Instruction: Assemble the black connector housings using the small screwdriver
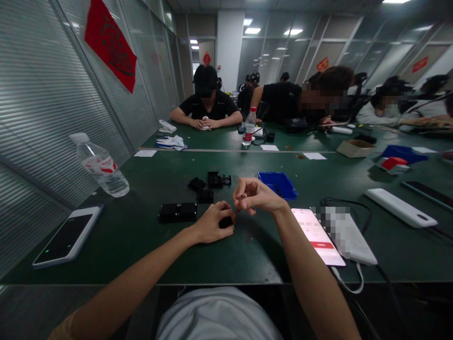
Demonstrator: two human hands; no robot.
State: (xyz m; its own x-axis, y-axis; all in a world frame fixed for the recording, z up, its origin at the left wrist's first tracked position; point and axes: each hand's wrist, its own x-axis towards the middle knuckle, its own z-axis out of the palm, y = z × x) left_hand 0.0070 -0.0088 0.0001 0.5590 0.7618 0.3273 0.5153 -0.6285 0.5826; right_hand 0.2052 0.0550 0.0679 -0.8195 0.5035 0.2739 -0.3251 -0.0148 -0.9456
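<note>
Work in hand, judging by the posture, is close handling of two small parts over the green table (240,259). Left hand (212,224): set low at the tabletop, fingers curled over a black part (226,221); grip narrow and closed on it, with much of the part hidden. Right hand (260,194): raised just beside the left, thumb and fingertips pinching a small shiny piece (243,197), whose exact form is too small to tell. The two parts are apart. Any next move of the shiny piece would call for a steady left hold, a firm pinch and a clear line of sight past the fingers.

Containers, as viewed from the worker's side: a blue tray (274,179) sits just beyond the right hand, with dark pieces (278,191) lying in it. A capped plastic bottle (102,167) at far left holds clear liquid. A cardboard box (356,149) stands farther off to the right; its contents cannot be made out. Loose black pieces (218,180) beyond the left hand, and two black blocks (186,212) left of it, lie outside any container.
</note>
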